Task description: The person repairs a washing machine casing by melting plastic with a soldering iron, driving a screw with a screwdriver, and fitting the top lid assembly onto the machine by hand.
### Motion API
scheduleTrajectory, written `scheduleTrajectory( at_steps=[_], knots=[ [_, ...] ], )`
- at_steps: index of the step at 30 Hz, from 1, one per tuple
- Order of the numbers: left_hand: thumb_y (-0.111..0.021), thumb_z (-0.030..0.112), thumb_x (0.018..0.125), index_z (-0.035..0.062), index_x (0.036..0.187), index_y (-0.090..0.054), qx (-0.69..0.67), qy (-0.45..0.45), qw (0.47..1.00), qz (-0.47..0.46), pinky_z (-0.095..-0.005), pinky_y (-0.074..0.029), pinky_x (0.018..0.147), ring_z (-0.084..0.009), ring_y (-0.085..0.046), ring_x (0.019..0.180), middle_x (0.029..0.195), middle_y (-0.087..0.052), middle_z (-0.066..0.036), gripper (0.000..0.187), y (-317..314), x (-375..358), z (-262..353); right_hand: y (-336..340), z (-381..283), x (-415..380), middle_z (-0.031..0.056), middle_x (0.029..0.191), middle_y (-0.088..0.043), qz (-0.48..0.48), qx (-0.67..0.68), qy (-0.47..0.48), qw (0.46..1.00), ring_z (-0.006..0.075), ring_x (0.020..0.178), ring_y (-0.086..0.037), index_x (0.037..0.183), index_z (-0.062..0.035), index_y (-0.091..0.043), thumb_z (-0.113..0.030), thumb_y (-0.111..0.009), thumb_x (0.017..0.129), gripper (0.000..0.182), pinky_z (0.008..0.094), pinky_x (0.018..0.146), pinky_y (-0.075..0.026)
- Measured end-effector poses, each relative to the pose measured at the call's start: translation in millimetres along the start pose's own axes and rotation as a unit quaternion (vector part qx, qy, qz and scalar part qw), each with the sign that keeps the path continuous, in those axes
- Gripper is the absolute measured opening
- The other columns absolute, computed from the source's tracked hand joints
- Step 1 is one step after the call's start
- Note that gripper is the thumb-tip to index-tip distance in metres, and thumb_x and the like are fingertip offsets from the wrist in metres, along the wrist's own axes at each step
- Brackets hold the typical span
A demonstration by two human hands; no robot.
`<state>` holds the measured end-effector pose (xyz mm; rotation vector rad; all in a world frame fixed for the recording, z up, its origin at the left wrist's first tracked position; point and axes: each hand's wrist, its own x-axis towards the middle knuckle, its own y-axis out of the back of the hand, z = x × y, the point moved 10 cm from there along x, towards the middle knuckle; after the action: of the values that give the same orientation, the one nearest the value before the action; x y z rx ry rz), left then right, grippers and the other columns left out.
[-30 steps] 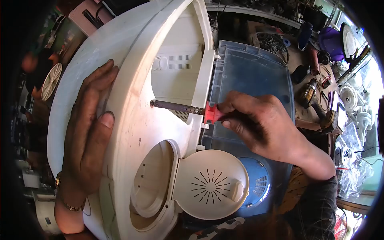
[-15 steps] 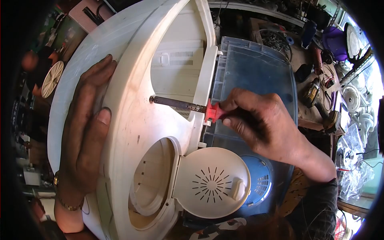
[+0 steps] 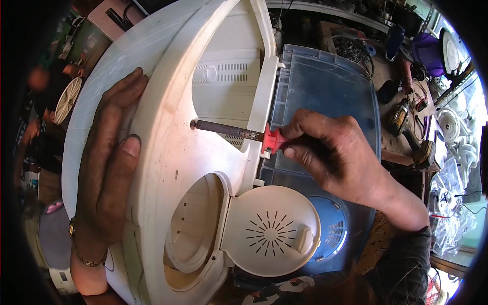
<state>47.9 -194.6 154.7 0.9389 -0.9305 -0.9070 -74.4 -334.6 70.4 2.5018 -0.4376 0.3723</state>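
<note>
A white twin-tub washing machine body (image 3: pixel 175 152) is tilted on its side in front of me. My left hand (image 3: pixel 109 152) lies flat against its outer wall, fingers stretched out and holding nothing. Pinched between the thumb and fingers of my right hand (image 3: pixel 340 155) is the red handle of a screwdriver (image 3: pixel 229 132) with a dark, worn shaft. Its tip meets a small hole in the white top panel. Below it, a round slotted lid (image 3: pixel 271 231) hangs open beside the round spin-tub opening (image 3: pixel 195 229). The hinged blue translucent lid (image 3: pixel 328 96) stands open behind my right hand.
On a bench at the right are a cordless drill (image 3: pixel 406 127), a purple container (image 3: pixel 426 53) and white plastic parts (image 3: pixel 452 124). A clear plastic bag (image 3: pixel 447 213) hangs below them. At the left edge another person (image 3: pixel 51 107) is near a round ribbed disc (image 3: pixel 67 100).
Both hands and the screwdriver keep nearly the same place; the view shifts slightly. At the far left the background person has moved, and a grey shape now shows lower down.
</note>
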Motion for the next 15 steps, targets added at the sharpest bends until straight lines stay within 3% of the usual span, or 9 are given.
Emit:
scheduleTrajectory(
  at_steps=[8,15],
  knots=[
    [-0.036,0.037,0.09,-0.0027,0.138,-0.039,-0.006,0.003,1.0,0.003,-0.0397,-0.018,0.114,-0.0307,-0.029,0.137,0.145,-0.036,-0.018,0.062,0.3,0.4,1.3,0.5,1.9,-0.2,0.0155,0.079,-0.065,-0.002,-0.003,-0.012,1.0,0.0194,0.08,-0.068,0.092,0.0065,-0.058,0.009,-0.059,0.082,0.01,0.0277,0.071,-0.052],
    [-0.037,0.035,0.089,-0.0028,0.138,-0.04,-0.004,-0.001,1.0,0.011,-0.0396,-0.018,0.114,-0.0298,-0.03,0.137,0.145,-0.037,-0.018,0.061,1.3,-0.3,-1.3,0.7,1.1,1.2,0.0186,0.077,-0.064,-0.015,-0.049,-0.041,0.998,0.0286,0.073,-0.068,0.091,0.0045,-0.056,0.0,-0.061,0.084,0.01,0.033,0.064,-0.051]
  ],
)
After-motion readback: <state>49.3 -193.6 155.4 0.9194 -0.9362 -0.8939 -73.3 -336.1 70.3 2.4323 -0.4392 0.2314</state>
